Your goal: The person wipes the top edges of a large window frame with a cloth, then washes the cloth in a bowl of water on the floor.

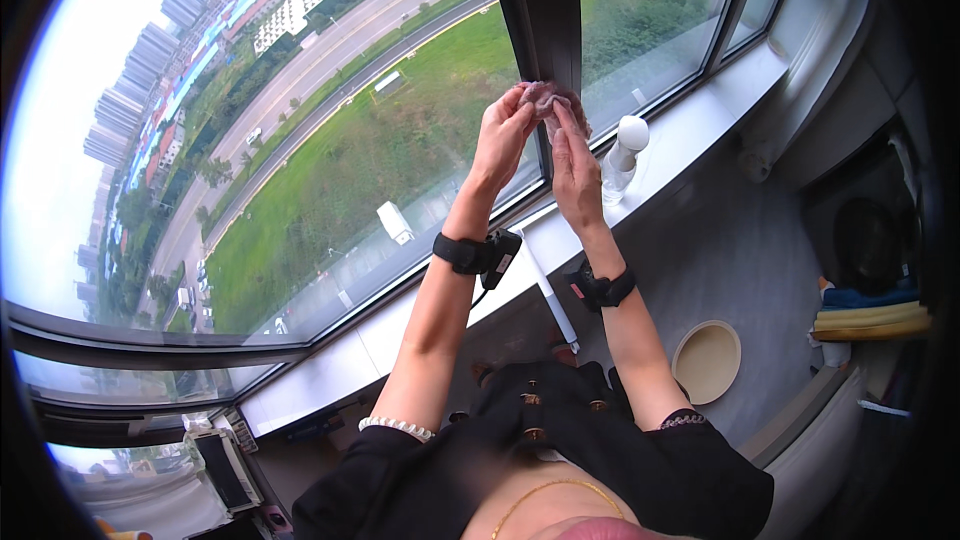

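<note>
My left hand [504, 136] grips one side of a crumpled pinkish cloth [553, 101], with the fingers bent around its edge. On the other side, my right hand [577, 176] presses its fingertips into the same cloth. Both hands are raised in front of the dark upright window frame [553, 22], and the cloth overlaps it; whether it touches the frame I cannot tell. Just right of my right hand, a clear bottle with a white top [622, 157] stands on the white windowsill [679, 154].
A white-handled tool [551, 296] leans against the sill between my forearms. A round beige basin [706, 361] is on the grey floor at right. Large window panes [360, 135] rise along the sill. A white curtain [817, 67] hangs at the far right. Folded cloths [870, 311] are stacked nearby.
</note>
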`<state>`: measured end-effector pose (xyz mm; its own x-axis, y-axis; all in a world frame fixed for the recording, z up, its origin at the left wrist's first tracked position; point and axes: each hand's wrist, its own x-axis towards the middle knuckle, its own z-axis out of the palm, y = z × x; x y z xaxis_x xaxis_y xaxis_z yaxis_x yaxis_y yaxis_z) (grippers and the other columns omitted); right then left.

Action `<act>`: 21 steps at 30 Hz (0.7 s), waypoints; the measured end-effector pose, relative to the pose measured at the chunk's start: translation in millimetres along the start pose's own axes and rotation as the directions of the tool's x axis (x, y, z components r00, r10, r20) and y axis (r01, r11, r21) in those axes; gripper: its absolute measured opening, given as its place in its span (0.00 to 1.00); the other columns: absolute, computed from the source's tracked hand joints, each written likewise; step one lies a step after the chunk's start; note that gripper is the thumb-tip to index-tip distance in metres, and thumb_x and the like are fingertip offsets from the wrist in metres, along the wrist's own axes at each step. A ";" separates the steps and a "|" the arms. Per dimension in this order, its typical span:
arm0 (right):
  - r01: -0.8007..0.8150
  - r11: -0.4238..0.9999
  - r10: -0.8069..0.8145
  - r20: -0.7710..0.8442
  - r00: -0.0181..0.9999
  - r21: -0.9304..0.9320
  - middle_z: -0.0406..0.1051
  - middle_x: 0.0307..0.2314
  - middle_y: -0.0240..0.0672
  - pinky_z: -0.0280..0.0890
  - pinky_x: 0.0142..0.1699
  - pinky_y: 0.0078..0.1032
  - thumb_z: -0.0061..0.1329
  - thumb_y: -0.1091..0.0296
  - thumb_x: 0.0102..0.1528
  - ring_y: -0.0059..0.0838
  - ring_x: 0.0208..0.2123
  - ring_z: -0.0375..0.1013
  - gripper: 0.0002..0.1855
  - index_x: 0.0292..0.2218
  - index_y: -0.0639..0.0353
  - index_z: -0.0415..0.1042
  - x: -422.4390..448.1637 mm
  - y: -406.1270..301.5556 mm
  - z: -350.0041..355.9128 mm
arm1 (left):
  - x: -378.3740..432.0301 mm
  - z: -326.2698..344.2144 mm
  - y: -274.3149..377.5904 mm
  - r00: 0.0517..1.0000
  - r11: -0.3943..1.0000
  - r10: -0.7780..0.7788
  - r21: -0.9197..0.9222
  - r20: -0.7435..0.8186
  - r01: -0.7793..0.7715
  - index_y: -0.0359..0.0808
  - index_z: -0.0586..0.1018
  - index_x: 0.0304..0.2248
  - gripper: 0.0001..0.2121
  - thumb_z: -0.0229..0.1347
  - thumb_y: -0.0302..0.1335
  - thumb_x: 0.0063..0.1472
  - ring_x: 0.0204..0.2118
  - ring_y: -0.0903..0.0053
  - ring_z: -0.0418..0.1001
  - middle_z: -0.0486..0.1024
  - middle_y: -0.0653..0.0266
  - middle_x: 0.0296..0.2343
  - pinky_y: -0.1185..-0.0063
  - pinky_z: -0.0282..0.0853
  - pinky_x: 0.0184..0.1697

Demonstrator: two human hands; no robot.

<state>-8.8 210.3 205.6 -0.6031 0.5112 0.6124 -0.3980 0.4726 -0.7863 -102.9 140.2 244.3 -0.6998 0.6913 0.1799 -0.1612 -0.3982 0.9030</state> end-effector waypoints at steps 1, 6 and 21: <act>0.016 1.000 -0.015 0.022 1.000 -0.011 0.57 0.50 0.45 0.51 0.55 0.27 0.30 0.65 0.60 0.38 0.53 0.56 0.21 0.52 0.62 0.56 8.7 -12.1 3.4 | -0.6 9.3 16.0 1.000 1.000 0.018 -0.017 -0.002 -0.018 0.30 0.69 0.39 0.10 0.44 0.24 0.59 0.37 0.84 0.68 0.71 0.67 0.34 0.85 0.63 0.43; 0.155 0.986 -0.156 0.011 0.988 0.060 0.50 0.53 0.44 0.41 0.59 0.29 0.27 0.63 0.60 0.39 0.57 0.47 0.24 0.55 0.62 0.50 39.5 -31.0 41.8 | -3.7 2.0 55.8 0.999 0.957 -0.002 0.291 0.046 -0.012 0.31 0.65 0.47 0.17 0.46 0.28 0.60 0.43 0.83 0.65 0.68 0.64 0.41 0.82 0.60 0.48; 0.571 0.691 -0.687 -0.156 0.710 -0.443 0.51 0.53 0.47 0.45 0.56 0.34 0.30 0.64 0.58 0.44 0.56 0.48 0.25 0.55 0.62 0.49 181.3 -127.1 72.7 | -168.2 -38.5 133.9 0.889 0.782 0.380 0.603 -0.255 -0.161 0.29 0.66 0.46 0.15 0.42 0.26 0.61 0.33 0.74 0.74 0.73 0.53 0.34 0.81 0.69 0.36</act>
<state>-117.8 190.7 410.7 -0.0466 0.1502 0.9876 -0.3131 0.9366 -0.1572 -33.6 -52.6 319.9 -0.8609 0.3100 0.4035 0.4061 -0.0592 0.9119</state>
